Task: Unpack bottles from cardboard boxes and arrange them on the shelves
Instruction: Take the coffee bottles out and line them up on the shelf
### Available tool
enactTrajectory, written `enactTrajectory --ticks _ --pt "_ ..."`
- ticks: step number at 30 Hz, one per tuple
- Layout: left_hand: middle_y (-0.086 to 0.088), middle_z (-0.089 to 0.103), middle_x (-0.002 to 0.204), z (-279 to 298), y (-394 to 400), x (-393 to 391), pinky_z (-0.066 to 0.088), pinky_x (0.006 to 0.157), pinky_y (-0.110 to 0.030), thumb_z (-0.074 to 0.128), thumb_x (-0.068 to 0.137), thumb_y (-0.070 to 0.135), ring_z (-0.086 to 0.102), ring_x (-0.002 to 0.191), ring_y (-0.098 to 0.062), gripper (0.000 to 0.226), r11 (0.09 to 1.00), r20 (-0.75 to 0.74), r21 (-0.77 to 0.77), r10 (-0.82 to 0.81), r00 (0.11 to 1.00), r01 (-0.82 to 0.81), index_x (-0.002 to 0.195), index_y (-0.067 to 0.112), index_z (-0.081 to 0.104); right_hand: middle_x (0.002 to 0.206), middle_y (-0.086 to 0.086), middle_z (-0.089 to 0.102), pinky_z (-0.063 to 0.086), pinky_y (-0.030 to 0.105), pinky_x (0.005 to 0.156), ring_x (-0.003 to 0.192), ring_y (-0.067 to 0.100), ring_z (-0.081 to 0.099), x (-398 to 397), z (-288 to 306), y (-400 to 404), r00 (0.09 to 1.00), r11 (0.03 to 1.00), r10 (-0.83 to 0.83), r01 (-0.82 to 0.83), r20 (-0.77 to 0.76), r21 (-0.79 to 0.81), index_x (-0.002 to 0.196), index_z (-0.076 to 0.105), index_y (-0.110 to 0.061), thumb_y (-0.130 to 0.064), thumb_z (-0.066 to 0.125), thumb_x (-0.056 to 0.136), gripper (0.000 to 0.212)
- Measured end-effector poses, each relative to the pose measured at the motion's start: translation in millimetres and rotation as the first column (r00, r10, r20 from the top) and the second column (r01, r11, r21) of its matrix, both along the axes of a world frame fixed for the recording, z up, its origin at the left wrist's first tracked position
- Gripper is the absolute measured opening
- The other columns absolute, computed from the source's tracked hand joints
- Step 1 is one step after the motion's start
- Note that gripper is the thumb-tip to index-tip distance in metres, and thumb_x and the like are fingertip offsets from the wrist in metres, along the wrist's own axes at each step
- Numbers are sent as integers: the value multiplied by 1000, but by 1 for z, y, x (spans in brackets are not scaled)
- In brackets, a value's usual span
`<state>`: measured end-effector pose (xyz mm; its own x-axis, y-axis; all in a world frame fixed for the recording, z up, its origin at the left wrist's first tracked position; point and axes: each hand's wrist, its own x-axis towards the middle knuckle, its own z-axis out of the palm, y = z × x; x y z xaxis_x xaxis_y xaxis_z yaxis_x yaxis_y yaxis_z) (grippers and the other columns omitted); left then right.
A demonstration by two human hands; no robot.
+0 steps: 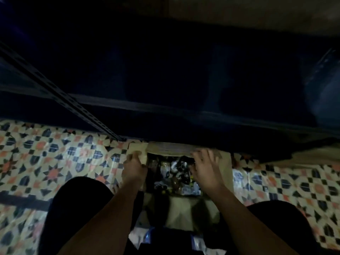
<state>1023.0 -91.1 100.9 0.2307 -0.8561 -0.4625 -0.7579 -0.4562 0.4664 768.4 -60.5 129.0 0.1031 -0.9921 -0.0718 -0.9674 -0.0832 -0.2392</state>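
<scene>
A single head-worn wide-angle camera supplies the only view; no second view exists to overlap with it. It looks steeply down past the person's chest and both bare forearms, close to the open brown cardboard box (184, 150) low in the centre of the frame. The patterned orange, blue and cream tiled floor (55, 162) fills the lower left and right. The upper half faces forward into the dark blue metal shelving unit (165, 107) (underexposed, detail unreadable). Wide-angle distortion bends the slotted shelf upright (60, 94) diagonally.
</scene>
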Motion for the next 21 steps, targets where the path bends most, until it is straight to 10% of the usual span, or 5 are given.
enactTrajectory --ticks 6,9,13,16,21 --pt "-17 38 157 -122 -16 -9 44 106 -48 62 94 35 46 135 -41 69 989 -28 140 49 998 -44 155 12 36 119 11 61 43 61 97 119 35 49 -8 -121 -14 970 992 -77 97 -230 78 126 62 -20 -13 91 61 72" --pt "-25 64 123 -143 -15 -8 43 78 -28 47 102 8 59 91 -25 29 996 47 68 -63 997 60 128 4 58 104 9 59 32 60 100 102 33 54 -23 -143 -26 962 989 -117 91 -248 -116 116 64 -16 -6 85 66 55" --pt "-17 70 102 -156 -22 -1 43 68 -30 48 99 0 64 79 -25 57 976 127 -25 -212 969 217 154 9 38 122 19 59 17 60 112 115 39 49 -36 -145 -69 959 940 -216 152 -186 -305 141 51 -14 -13 73 88 57" --pt "-20 70 105 -158 -36 3 48 76 -37 51 98 8 68 95 -37 44 966 169 10 -256 952 259 142 3 49 165 24 12 -25 58 112 152 43 6 -38 -142 -100 941 959 -268 239 -206 -154 162 2 -29 -8 70 86 104" --pt "-23 69 102 -147 -35 5 44 74 -39 54 96 7 67 95 -39 24 933 180 75 -361 915 353 119 4 51 156 2 -47 -6 68 119 147 34 -36 -52 -174 -94 990 953 -53 89 -129 290 152 -28 -43 -38 48 104 90"
